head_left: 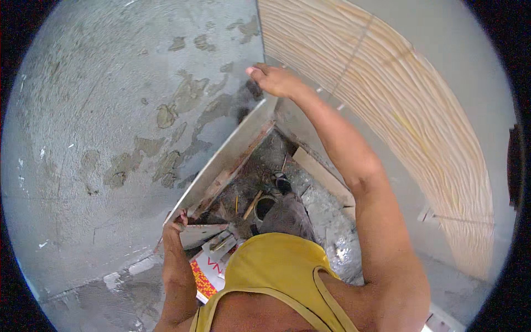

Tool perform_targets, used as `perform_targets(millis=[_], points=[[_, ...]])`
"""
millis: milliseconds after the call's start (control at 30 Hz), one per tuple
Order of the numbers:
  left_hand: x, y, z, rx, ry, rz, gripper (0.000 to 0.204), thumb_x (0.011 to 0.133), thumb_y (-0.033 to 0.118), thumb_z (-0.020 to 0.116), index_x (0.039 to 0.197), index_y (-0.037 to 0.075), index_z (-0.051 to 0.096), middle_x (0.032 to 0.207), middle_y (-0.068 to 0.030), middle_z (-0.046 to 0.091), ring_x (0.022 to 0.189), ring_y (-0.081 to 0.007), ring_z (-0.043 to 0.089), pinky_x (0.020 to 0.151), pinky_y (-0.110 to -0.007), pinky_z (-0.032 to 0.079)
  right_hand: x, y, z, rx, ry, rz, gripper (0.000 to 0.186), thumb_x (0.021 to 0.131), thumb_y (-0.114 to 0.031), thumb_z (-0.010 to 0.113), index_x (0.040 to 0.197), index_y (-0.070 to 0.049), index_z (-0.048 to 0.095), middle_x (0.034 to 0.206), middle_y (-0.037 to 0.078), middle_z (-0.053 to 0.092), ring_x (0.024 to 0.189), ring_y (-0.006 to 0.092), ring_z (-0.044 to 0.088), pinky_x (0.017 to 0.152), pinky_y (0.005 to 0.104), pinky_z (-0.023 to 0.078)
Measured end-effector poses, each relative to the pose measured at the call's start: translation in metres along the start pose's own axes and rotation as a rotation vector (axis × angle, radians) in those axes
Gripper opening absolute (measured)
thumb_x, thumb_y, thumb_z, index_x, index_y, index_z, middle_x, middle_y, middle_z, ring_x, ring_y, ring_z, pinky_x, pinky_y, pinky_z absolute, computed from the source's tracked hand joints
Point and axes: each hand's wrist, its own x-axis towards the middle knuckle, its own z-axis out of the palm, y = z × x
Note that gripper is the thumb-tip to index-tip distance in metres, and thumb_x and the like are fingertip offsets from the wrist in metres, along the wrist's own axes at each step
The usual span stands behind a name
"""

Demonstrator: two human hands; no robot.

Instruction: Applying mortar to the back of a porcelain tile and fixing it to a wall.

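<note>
Your left hand (176,224) has its fingers curled tight on the low corner of the big tile (229,157). The tile leans near the gray wall (110,110), tipped up to your right hand (274,80), whose fingers wrap its top corner. Keep both grips firm and press it flat, slowly.

Right hand (275,79): fingers curl over the far corner of the grey tile (229,157), tips hidden behind it. Left hand (176,227) at the near corner, fingers mostly behind the tile edge. Yellow vest (276,265) blocks the floor clutter; the small round container (264,206) is half covered. Patterned box (207,274) partly cut off.
</note>
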Motion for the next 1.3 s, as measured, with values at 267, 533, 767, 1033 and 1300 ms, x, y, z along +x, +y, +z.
perform_targets(millis=[267, 533, 767, 1033, 1300], points=[[0.019, 0.024, 0.012, -0.248, 0.052, -0.069, 0.023, 0.088, 0.021, 0.056, 0.091, -0.002, 0.059, 0.079, -0.0166, 0.061, 0.064, -0.0252, 0.062, 0.047, -0.031, 0.055, -0.181, 0.140, 0.075, 0.664, 0.040, 0.259, 0.072, 0.093, -0.059, 0.044, 0.129, 0.003, 0.050, 0.120, 0.019, 0.059, 0.109, 0.0273, 0.056, 0.094, 0.0363, 0.043], [0.013, 0.039, 0.003, -0.440, 0.135, -0.131, 0.022, 0.091, 0.016, 0.048, 0.088, -0.004, 0.057, 0.075, -0.0152, 0.059, 0.058, -0.0240, 0.060, 0.045, -0.029, 0.054, -0.432, 0.370, 0.299, 0.376, 0.067, 0.592, 0.048, 0.093, -0.044, 0.047, 0.096, 0.003, 0.059, 0.071, 0.010, 0.060, 0.063, 0.0225, 0.058, 0.060, 0.0381, 0.049], [0.015, 0.041, 0.025, -0.483, 0.105, -0.204, 0.020, 0.091, 0.015, 0.046, 0.088, -0.003, 0.054, 0.076, -0.0155, 0.058, 0.060, -0.0236, 0.060, 0.046, -0.029, 0.055, -0.632, 0.451, 0.413, -0.056, 0.004, 0.377, 0.027, 0.087, -0.028, 0.054, 0.097, -0.003, 0.056, 0.071, 0.007, 0.056, 0.063, 0.0230, 0.059, 0.062, 0.0375, 0.051], [0.024, 0.022, 0.053, -0.338, 0.154, -0.102, 0.020, 0.089, 0.017, 0.051, 0.095, -0.002, 0.052, 0.079, -0.0152, 0.054, 0.064, -0.0227, 0.058, 0.044, -0.027, 0.054, -0.742, 0.465, 0.463, 0.321, 0.081, 0.552, 0.016, 0.084, -0.024, 0.059, 0.099, -0.018, 0.055, 0.067, 0.000, 0.053, 0.052, 0.0163, 0.053, 0.038, 0.0351, 0.042], [0.004, 0.039, 0.032, -0.411, 0.141, -0.065, 0.020, 0.089, 0.017, 0.051, 0.087, -0.002, 0.054, 0.072, -0.0149, 0.054, 0.058, -0.0206, 0.056, 0.043, -0.028, 0.054, -0.678, 0.406, 0.418, 0.962, 0.186, 1.235, 0.039, 0.090, -0.045, 0.054, 0.112, -0.012, 0.054, 0.072, 0.003, 0.057, 0.056, 0.0159, 0.054, 0.042, 0.0323, 0.043]])
